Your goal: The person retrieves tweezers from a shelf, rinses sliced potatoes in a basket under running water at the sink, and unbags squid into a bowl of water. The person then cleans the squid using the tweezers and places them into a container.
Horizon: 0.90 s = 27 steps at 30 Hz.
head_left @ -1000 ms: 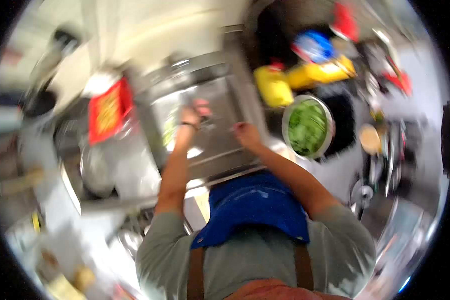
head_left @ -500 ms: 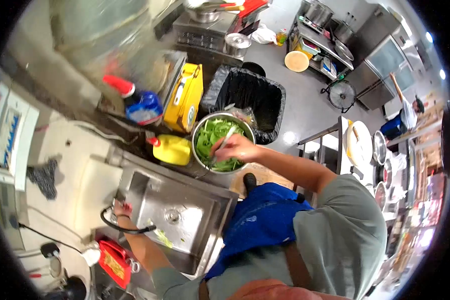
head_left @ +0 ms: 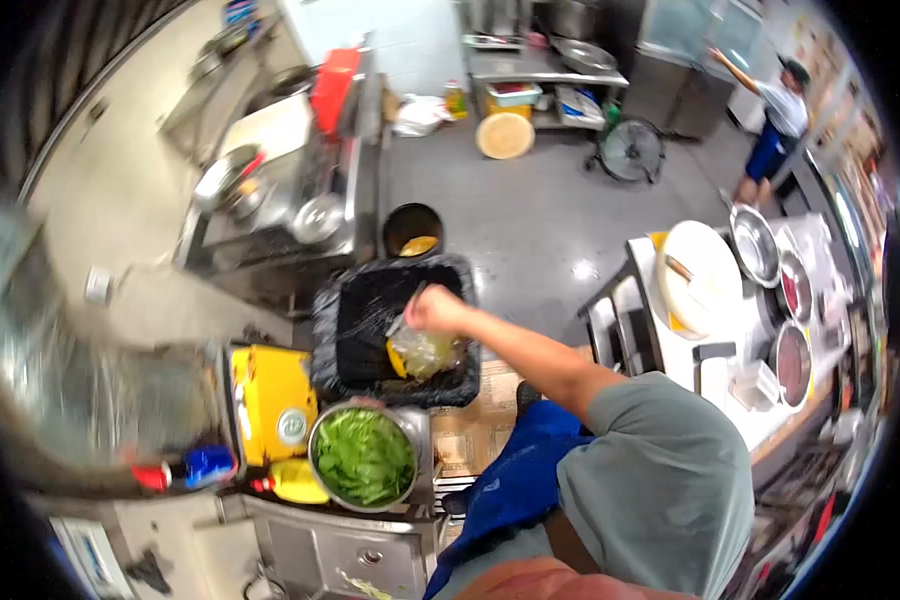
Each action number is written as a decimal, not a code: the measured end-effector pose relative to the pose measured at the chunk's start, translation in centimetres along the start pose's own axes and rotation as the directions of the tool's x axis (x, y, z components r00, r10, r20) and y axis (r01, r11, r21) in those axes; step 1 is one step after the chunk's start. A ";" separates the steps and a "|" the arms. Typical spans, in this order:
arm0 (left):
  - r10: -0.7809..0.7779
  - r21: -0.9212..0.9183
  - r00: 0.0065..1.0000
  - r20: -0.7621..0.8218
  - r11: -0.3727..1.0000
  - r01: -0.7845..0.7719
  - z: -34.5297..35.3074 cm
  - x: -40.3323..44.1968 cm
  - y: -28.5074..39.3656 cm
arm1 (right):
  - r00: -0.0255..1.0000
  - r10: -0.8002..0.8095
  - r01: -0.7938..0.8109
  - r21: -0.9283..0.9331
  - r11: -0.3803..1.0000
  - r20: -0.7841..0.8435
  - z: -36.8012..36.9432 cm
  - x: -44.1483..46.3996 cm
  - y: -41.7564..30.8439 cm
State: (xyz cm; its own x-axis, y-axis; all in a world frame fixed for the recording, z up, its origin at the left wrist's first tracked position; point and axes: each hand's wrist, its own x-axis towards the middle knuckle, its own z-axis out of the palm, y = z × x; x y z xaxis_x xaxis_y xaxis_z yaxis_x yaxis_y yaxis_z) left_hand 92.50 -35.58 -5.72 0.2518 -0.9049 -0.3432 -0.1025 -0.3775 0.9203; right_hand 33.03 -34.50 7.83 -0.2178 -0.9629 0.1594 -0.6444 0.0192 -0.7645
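Note:
My right hand (head_left: 436, 311) is closed above the black-lined bin (head_left: 355, 300). A slim thing with a dark upper end and a pale lower end sticks out of the fist; its kind is too blurred to tell. Just below the hand, a clear plastic bag (head_left: 430, 355) and something yellow (head_left: 397, 358) show inside the bin. Whether my fingers touch the bag, I cannot tell. Nearer to me, a metal bowl (head_left: 315, 470) full of green leaves (head_left: 365, 455) stands between the bin and the sink (head_left: 355, 560). My left hand is out of sight.
Left of the bowl are a yellow box (head_left: 260, 390) and a yellow bottle (head_left: 298, 482). A black bucket (head_left: 412, 222) stands behind the bin. At right is a table with a round white board (head_left: 685, 300) and metal pans (head_left: 755, 245). A person (head_left: 782, 110) stands at the far right.
My right hand has left the leafy bowl and moved over the bin. The view has swung, leaving my left hand, earlier by the black hose at the sink, outside it.

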 end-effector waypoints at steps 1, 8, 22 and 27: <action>0.009 0.083 0.991 0.130 0.996 -0.020 7.1 -2.5 -0.3 | 0.955 0.079 0.077 -0.497 0.864 0.286 1.3 -1.1 2.9; -0.030 0.282 0.551 0.834 0.881 -0.379 34.3 -10.7 3.8 | 0.968 0.082 -0.245 0.963 0.113 0.237 -10.1 -9.4 7.6; 0.250 -0.145 -0.052 0.967 0.370 -0.918 65.2 -10.3 15.3 | 0.016 0.487 -0.787 0.289 0.545 -0.873 -34.4 -30.8 24.4; 0.162 -0.434 -0.403 0.901 0.337 -0.835 81.2 -12.0 19.0 | -0.440 0.183 -0.844 0.475 0.251 -0.879 -36.2 -42.3 26.3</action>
State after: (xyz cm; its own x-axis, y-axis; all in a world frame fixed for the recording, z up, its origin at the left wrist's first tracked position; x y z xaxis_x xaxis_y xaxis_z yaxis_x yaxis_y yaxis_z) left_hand 9.39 -47.81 0.60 -0.9849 0.1263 0.1183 0.1731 0.7140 0.6784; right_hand -1.23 16.44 3.56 -0.6668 0.6638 0.3388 0.3696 0.6893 -0.6231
